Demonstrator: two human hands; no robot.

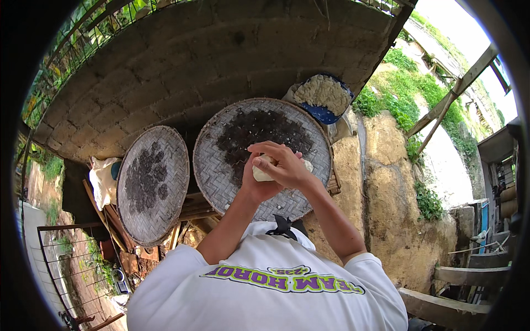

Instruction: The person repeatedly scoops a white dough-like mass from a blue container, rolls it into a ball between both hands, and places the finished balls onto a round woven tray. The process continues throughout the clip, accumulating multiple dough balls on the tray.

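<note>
I'm watching the left hand [256,186] cupping a pale lump [261,172] while the right hand [285,168] is lying across it, both clamping it between them above the round woven tray [214,175], well inside its edges. A blue basin [323,115] is sitting by the tray's far right edge. Purple lettering [287,280], outlined in green, is running across the white shirt [243,306].

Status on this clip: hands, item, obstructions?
Left hand and right hand cupped around white doughy lump. Lump over round grey woven tray. No obstruction visible.
</note>
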